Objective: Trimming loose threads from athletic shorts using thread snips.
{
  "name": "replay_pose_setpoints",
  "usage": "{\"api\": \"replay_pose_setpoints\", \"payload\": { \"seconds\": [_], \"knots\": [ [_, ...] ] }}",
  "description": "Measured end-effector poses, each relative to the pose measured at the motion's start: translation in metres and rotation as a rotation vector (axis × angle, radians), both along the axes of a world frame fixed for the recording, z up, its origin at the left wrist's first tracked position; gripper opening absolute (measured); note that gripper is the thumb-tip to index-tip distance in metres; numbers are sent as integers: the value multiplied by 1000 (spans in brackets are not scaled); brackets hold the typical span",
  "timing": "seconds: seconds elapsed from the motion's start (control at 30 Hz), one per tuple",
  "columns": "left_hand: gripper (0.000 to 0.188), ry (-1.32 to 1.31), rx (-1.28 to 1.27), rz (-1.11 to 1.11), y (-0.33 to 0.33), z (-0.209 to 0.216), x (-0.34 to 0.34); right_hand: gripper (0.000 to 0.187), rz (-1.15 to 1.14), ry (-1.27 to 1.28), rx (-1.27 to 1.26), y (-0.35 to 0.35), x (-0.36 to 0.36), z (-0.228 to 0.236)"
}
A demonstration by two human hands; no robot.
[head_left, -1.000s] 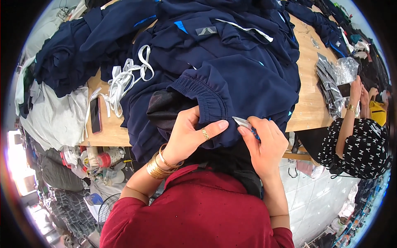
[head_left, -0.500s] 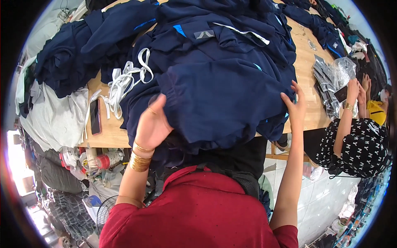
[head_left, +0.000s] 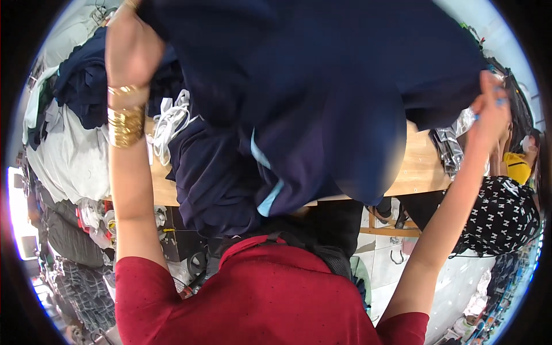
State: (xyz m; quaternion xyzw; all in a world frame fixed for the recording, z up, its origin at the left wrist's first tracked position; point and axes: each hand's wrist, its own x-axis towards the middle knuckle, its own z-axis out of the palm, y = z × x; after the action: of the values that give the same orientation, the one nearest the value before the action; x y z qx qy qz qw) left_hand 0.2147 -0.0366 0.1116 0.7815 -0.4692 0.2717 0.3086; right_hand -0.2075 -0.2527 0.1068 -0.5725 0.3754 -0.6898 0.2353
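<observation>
A dark navy garment with light blue trim is held up and spread wide over the table, partly blurred. At its upper left corner my left hand grips the cloth, its fingers smeared by motion and partly behind the fabric. Gold bangles circle that wrist. My right hand pinches the far right end of the garment, arm stretched out. More navy clothing lies heaped beneath on the table's near edge, largely covered by the raised piece.
White cord lies coiled on the wooden table. Navy clothes and pale grey fabric are piled at left. At right, clear plastic packets lie close to a seated person in a black patterned top.
Both hands have risen and moved apart, left hand up and left, right hand up and right. The navy garment has been lifted off the pile and spread between them.
</observation>
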Motion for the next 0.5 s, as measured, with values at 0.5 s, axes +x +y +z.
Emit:
{"api": "replay_pose_setpoints", "payload": {
  "seconds": [0.5],
  "knots": [
    [56,1536,205,-692,51,-184,-12,9,274,843,436,94,-56,-200]
  ]
}}
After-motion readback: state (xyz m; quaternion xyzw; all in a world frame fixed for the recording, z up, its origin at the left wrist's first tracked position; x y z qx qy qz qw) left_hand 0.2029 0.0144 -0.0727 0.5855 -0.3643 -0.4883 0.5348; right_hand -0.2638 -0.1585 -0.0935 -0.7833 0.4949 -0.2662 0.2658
